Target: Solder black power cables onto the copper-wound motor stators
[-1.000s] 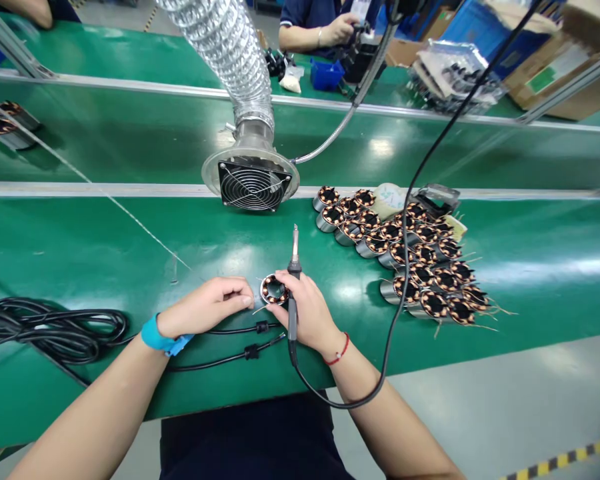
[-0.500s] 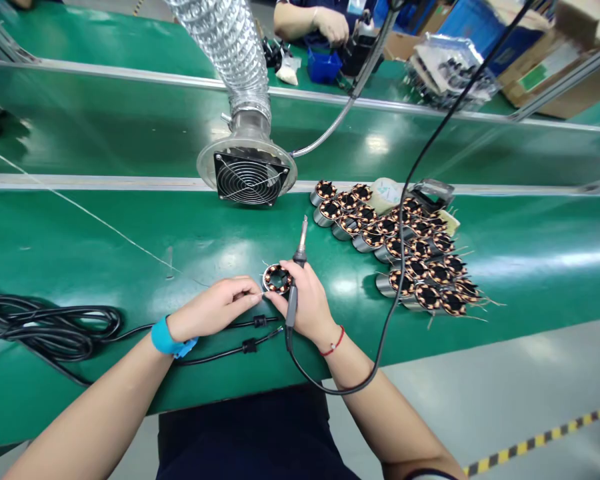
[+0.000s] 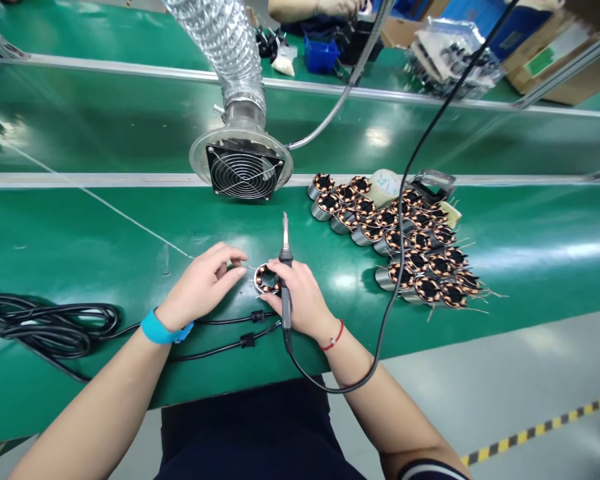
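Okay, so your right hand (image 3: 305, 300) is doing double duty: its fingertips are closed around the edge of the wound ring (image 3: 259, 287), and the soldering iron (image 3: 287, 310) is tucked in that same hand. The ring is on the green counter (image 3: 105, 260) just off the inner side of your right hand, between your two hands, so the right is nearer since it's touching it. Your left hand (image 3: 197, 290) is off to the ring's left, close but apart from it, fingers loosely curled; can't tell if there's any thin wire pinched in there. The iron's long axis runs pretty much straight away from you, handle end toward your body, bare tip past the ring and pointing roughly at the fan (image 3: 245, 172) under the silver duct (image 3: 225, 47). Its black cord (image 3: 354, 389) loops low past your right wrist, then climbs across the view in front of the bunch of wound cores (image 3: 367, 232) on your right, so that's the main thing in the way over there. A pale strand (image 3: 125, 215) slants in from the far left and ends up near your left hand. Two black cable ends with chunky collars (image 3: 248, 341) sit right below the ring on your side, and a coiled black cable (image 3: 55, 327) is piled further left. The tape roll (image 3: 386, 185) is behind the cores.
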The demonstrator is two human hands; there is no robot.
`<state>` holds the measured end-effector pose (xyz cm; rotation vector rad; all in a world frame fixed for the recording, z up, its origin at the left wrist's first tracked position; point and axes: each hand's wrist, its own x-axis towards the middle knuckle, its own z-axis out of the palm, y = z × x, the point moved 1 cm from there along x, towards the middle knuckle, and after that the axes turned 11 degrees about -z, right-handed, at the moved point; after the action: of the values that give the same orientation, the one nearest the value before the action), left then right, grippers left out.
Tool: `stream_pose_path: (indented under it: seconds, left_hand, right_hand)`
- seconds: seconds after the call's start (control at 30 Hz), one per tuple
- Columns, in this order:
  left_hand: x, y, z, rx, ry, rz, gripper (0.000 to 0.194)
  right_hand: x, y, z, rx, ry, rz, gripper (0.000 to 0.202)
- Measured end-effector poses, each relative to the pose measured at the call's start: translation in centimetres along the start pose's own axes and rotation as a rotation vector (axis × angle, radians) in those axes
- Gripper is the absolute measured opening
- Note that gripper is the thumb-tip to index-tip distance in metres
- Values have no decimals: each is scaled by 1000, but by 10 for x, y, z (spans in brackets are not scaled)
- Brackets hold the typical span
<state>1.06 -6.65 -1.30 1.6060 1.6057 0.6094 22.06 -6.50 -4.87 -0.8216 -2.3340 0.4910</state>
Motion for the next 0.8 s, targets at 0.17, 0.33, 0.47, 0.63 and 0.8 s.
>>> stream_pose_path:
  seconds: [0.17, 0.33, 0.47, 0.63, 0.8]
  left_hand:
    - [-1, 8, 11, 232, 87, 158, 22]
    - [-1, 21, 21, 223, 225, 44, 28]
    - [-8, 25, 25, 181, 271, -54, 25]
    - [-22, 15, 31, 241, -59, -71, 23]
    - [-33, 16, 46, 528, -407, 125, 15]
  right_hand:
    - [-1, 0, 1, -15, -11, 7, 46]
    - [0, -3, 2, -40, 4, -30, 44]
    - [-1, 1, -3, -20, 7, -31, 44]
    - [-3, 18, -20, 86, 65, 1, 60]
    - [-7, 24, -29, 252, 125, 15, 70]
